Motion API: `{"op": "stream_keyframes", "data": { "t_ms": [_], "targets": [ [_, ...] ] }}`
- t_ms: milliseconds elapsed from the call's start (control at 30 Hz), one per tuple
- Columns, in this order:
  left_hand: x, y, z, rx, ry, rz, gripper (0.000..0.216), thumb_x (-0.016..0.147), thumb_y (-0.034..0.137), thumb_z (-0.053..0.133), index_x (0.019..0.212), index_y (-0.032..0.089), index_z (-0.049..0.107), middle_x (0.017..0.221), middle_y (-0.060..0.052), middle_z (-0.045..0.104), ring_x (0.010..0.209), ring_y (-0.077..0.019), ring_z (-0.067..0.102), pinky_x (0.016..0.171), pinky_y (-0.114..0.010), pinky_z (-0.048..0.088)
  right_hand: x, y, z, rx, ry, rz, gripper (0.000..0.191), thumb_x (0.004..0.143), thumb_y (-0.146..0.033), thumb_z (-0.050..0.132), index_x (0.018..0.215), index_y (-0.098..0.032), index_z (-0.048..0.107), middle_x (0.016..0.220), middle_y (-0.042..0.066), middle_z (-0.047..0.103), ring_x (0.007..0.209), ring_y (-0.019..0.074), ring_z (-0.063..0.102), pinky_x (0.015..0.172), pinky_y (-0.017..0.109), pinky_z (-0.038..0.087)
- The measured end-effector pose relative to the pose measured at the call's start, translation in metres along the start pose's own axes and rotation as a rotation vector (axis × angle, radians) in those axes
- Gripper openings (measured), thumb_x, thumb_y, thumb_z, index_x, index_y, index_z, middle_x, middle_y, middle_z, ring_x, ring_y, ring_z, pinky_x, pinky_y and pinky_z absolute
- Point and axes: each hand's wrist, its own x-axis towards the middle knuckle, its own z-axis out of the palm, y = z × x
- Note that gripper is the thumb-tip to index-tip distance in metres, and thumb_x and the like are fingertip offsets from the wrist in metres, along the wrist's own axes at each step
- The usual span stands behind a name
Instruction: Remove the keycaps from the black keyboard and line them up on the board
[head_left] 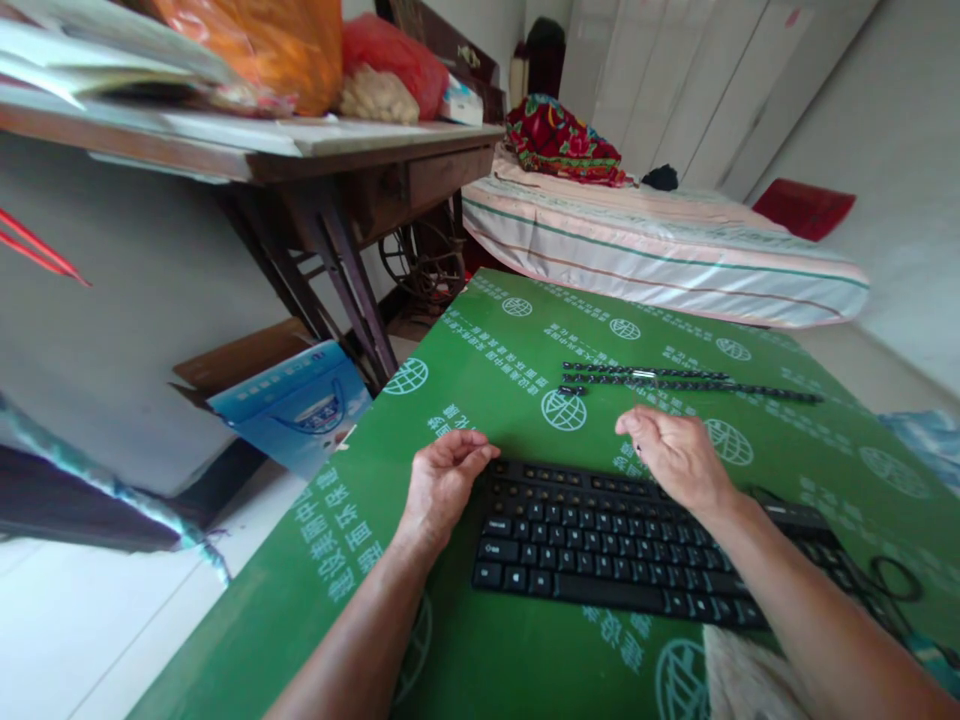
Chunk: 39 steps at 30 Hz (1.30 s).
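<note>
A black keyboard lies on a green table. Its lower rows carry keycaps, while the upper left rows show bare key posts. My left hand is at the keyboard's top left corner, thumb and forefinger pinched together; whether anything is between them is hidden. Over the keyboard's back edge is my right hand, its fingers curled closed. A small dark spot shows below those fingers, too small to name. Beyond the right hand, loose black keycaps are lined up in rows on the table, with a short group at their left end.
The green table has white printing. A black cable loops at the right, and a beige cloth lies at the front edge. A wooden desk with bags stands left; a bed stands behind.
</note>
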Motion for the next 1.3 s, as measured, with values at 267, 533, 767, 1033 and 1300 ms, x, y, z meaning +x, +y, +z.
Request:
{"op": "stream_keyframes", "data": {
  "t_ms": [267,533,767,1033,1300],
  "targets": [
    [0.001,-0.004,-0.001,-0.048,-0.029,0.007,0.018,0.061,0.025,0.070,0.072,0.015,0.060,0.065,-0.001,0.070,0.065,-0.0147,0.063,0.065,-0.025,0.043,-0.021,-0.040,0.016,0.395,-0.396,0.140,0.027,0.077,-0.041,0.060,0.079,-0.015,0.064,0.053,0.001,0.063,0.045,0.0098,0.057,0.046,0.019,0.046],
    [0.000,-0.001,0.000,-0.061,-0.034,0.006,0.017,0.057,0.025,0.070,0.068,0.016,0.060,0.062,0.000,0.069,0.063,-0.0152,0.063,0.062,-0.025,0.042,-0.024,-0.052,0.030,0.412,-0.404,0.077,0.023,0.076,-0.036,0.062,0.075,-0.014,0.066,0.060,0.002,0.064,0.048,0.0087,0.057,0.047,0.018,0.047],
    [0.002,-0.006,0.000,-0.061,-0.039,0.006,0.017,0.057,0.025,0.070,0.069,0.016,0.061,0.061,0.000,0.068,0.060,-0.0148,0.062,0.060,-0.025,0.041,-0.022,-0.054,0.035,0.371,-0.413,0.022,0.022,0.076,-0.035,0.062,0.071,-0.014,0.067,0.062,0.001,0.063,0.048,0.0085,0.055,0.048,0.019,0.045],
    [0.002,-0.007,0.000,-0.049,-0.044,0.012,0.016,0.058,0.023,0.069,0.069,0.016,0.060,0.062,0.000,0.068,0.059,-0.0141,0.062,0.059,-0.024,0.041,-0.017,-0.060,0.040,0.328,-0.452,-0.044,0.017,0.076,-0.029,0.062,0.066,-0.015,0.066,0.063,0.001,0.061,0.052,0.0087,0.055,0.051,0.019,0.046],
    [0.004,-0.010,0.000,-0.052,-0.051,0.006,0.016,0.059,0.023,0.069,0.071,0.016,0.060,0.062,0.001,0.068,0.061,-0.0143,0.062,0.059,-0.024,0.042,-0.012,-0.066,0.043,0.243,-0.520,-0.102,0.018,0.077,-0.030,0.061,0.067,-0.016,0.067,0.064,0.000,0.062,0.053,0.0098,0.058,0.056,0.021,0.046]
  ]
}}
